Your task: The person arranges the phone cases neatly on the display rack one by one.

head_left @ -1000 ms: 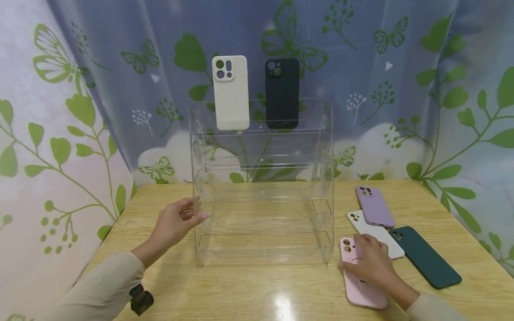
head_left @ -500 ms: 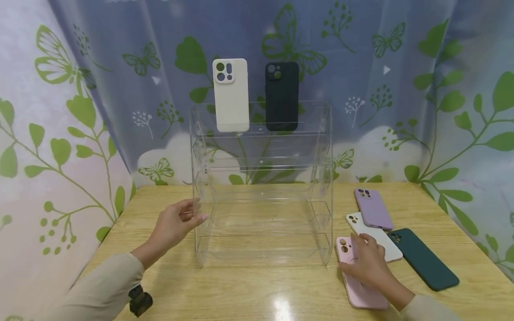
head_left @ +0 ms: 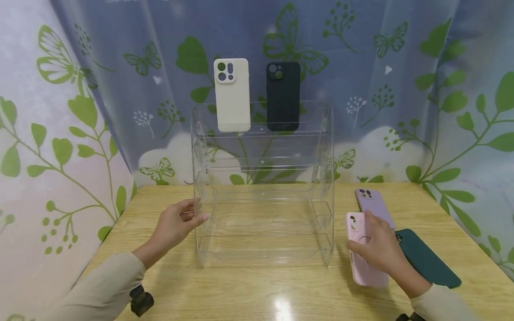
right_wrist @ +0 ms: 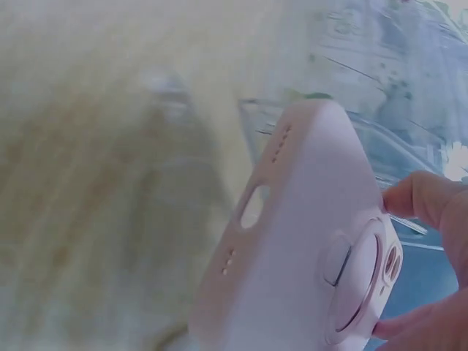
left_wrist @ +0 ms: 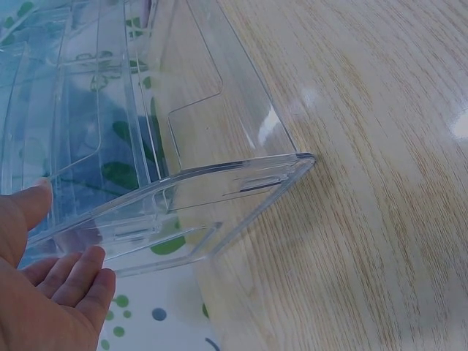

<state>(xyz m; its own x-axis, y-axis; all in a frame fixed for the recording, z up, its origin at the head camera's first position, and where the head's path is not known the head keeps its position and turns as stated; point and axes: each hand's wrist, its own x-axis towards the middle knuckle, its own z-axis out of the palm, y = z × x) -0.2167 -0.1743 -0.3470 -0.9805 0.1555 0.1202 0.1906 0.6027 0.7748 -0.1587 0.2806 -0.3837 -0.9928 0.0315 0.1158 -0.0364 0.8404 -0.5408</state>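
Observation:
My right hand grips a pink phone case by its two long edges, held above the table to the right of a clear acrylic rack. In the right wrist view the pink case shows its bottom edge and ring, with thumb and finger on opposite sides. The left hand is at the rack's left side panel, thumb in front and fingers behind; the left wrist view shows the thumb and fingers either side of the clear panel. A cream case and a black case stand on the top tier.
A lilac case and a dark green case lie on the wooden table at the right. The white case is hidden behind the pink one and my hand. A patterned curtain hangs behind and at both sides.
The right hand has lifted the pink case off the table and moved it up and slightly right in view. My left hand stays at the rack's side.

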